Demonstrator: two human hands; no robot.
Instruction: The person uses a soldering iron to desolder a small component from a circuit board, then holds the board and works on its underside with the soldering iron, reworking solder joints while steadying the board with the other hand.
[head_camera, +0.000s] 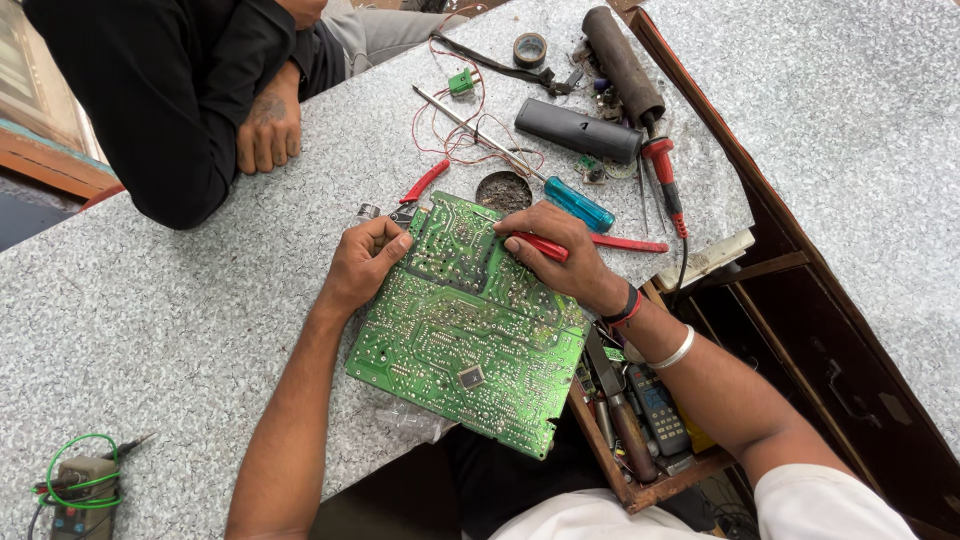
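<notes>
Green rectangular circuit board (465, 325), solder side up, lies tilted on grey speckled desk (180, 320), near edge overhanging toward person's lap. Head view only: left hand (362, 262) grips board's upper left corner, fingers curled tight on edge. Right hand (555, 255) rests on board's top right, fingers closed round red-handled tool (590, 245); tip hidden under hand. Blue-handled screwdriver (578, 204) just beyond right hand, w/ small round dark tin (503, 190) beside it. Red thin wires (465, 130) & black cylindrical tool (578, 130) farther back. Another person's hand (268, 128) rests on desk, well apart. Open wooden drawer (640, 440) w/ tools at right.
</notes>
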